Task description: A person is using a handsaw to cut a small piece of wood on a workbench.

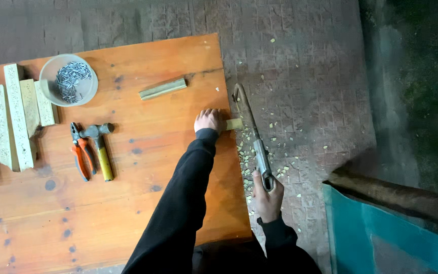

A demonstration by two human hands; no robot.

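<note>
Orange-stained wooden bench [143, 203] on a grey tiled floor [300, 66].

Left hand [209, 121] pressed down on a short pale wood strip [233, 124] at the bench's right edge; fingers closed over it, the strip's end sticking out past the edge.

Right hand [266, 195] wrapped tight around the handle of a hacksaw [252, 134], off the bench, over the floor. Saw frame runs away from the person; its blade side meets the strip's overhanging end. The 2 hands are well apart.

Pale chips [275, 167] scattered on the floor beneath the saw.

Further back on the bench: a second wood strip [162, 88], lying alone. Left part: clear plastic bowl of nails [69, 79], stack of pale wood blocks [11, 116] beside it, orange-handled pliers [82, 152] touching a hammer [101, 147] with a yellow handle.

Teal sheet [396, 238] at lower right.
</note>
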